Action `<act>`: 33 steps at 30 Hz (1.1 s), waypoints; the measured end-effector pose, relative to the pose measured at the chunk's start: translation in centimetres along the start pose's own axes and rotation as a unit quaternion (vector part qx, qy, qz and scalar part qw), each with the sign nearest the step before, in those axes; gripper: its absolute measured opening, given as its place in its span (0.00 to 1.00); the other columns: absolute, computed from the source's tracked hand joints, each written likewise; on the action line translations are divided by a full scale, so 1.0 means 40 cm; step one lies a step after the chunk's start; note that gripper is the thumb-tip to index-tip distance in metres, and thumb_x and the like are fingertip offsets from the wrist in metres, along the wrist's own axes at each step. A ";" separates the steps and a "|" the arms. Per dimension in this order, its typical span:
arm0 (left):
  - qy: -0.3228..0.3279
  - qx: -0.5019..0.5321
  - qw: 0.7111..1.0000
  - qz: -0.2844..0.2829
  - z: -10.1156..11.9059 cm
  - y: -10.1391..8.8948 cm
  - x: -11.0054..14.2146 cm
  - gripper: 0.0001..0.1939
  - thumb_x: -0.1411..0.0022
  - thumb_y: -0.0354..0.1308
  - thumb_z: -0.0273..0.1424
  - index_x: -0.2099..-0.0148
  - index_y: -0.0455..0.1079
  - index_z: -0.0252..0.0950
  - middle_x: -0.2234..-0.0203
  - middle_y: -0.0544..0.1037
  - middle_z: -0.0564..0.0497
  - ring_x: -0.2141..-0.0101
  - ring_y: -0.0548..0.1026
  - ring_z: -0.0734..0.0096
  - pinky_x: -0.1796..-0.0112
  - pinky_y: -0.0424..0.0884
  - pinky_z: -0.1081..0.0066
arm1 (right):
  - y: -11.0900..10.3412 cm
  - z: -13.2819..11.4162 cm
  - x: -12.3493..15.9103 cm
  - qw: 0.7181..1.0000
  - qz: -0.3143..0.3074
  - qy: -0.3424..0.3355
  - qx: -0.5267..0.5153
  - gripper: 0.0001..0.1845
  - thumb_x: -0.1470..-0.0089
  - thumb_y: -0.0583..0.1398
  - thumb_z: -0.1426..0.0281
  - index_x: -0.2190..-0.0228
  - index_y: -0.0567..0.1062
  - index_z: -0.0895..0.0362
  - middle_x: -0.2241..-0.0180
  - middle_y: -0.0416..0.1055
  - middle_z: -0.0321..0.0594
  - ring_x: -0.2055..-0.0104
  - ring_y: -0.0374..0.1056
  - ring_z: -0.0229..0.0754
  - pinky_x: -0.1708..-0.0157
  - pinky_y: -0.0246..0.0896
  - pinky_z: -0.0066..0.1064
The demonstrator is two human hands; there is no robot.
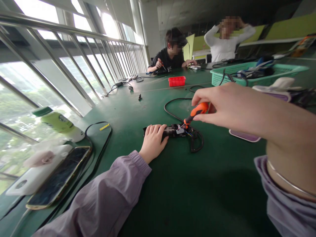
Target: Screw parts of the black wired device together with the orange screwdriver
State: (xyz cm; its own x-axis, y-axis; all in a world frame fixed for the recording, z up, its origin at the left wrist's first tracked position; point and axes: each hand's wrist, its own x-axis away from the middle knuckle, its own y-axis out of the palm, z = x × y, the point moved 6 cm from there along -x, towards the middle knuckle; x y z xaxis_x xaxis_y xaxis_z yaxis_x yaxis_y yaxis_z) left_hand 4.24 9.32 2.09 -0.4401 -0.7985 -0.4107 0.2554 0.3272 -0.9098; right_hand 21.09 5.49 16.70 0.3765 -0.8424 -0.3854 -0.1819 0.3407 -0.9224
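Observation:
My left hand is wrapped over the left part of a black cylindrical device lying on the green table. At its right end the device looks opened up, with thin coloured wires showing and a black cable running off. My right hand grips an orange and black screwdriver by its handle. Tilted down to the left, the screwdriver has its shaft at the exposed part of the device. Whether its tip sits in a screw is too small to tell.
A red basket stands beyond the device, and a teal basket of cables sits at back right. Left are a bottle, a phone and a black strap. Two people sit at the far side. A metal railing borders the left.

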 end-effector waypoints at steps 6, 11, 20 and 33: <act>0.002 -0.004 1.000 0.002 0.001 -0.001 0.000 0.20 0.38 0.49 0.33 0.45 0.60 0.35 0.54 0.69 0.44 0.52 0.64 0.59 0.46 0.56 0.55 | -0.005 -0.014 0.005 0.995 -0.030 0.088 0.020 0.23 0.50 0.56 0.54 0.86 0.65 0.55 0.88 0.58 0.38 0.79 0.64 0.43 0.77 0.50 0.34; 0.001 0.001 1.000 0.001 0.001 -0.001 -0.001 0.20 0.39 0.49 0.33 0.45 0.60 0.36 0.53 0.69 0.44 0.52 0.64 0.58 0.46 0.57 0.53 | -0.007 -0.038 0.008 0.999 0.003 0.032 0.024 0.11 0.51 0.58 0.62 0.79 0.69 0.54 0.83 0.63 0.38 0.78 0.64 0.42 0.77 0.49 0.33; -0.001 -0.009 1.000 -0.001 0.002 0.000 -0.003 0.20 0.38 0.49 0.34 0.45 0.60 0.35 0.53 0.69 0.44 0.52 0.64 0.59 0.46 0.56 0.55 | 0.005 -0.038 0.014 0.998 -0.007 0.038 0.046 0.18 0.49 0.56 0.57 0.82 0.68 0.55 0.88 0.59 0.36 0.81 0.61 0.40 0.77 0.45 0.32; -0.003 -0.011 1.000 -0.008 -0.001 0.000 -0.002 0.20 0.38 0.48 0.34 0.44 0.60 0.35 0.53 0.68 0.45 0.52 0.63 0.59 0.45 0.55 0.56 | 0.021 -0.019 0.016 0.995 -0.074 0.031 0.055 0.19 0.47 0.52 0.55 0.79 0.71 0.53 0.83 0.64 0.37 0.83 0.58 0.38 0.80 0.41 0.32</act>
State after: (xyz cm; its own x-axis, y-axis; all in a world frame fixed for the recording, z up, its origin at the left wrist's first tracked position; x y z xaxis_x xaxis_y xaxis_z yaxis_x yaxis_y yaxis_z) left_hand 4.25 9.41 2.12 -0.4387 -0.8065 -0.3962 0.2288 0.3261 -0.9172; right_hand 20.49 4.92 15.71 0.3341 -0.9097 -0.2467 -0.0273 0.2523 -0.9673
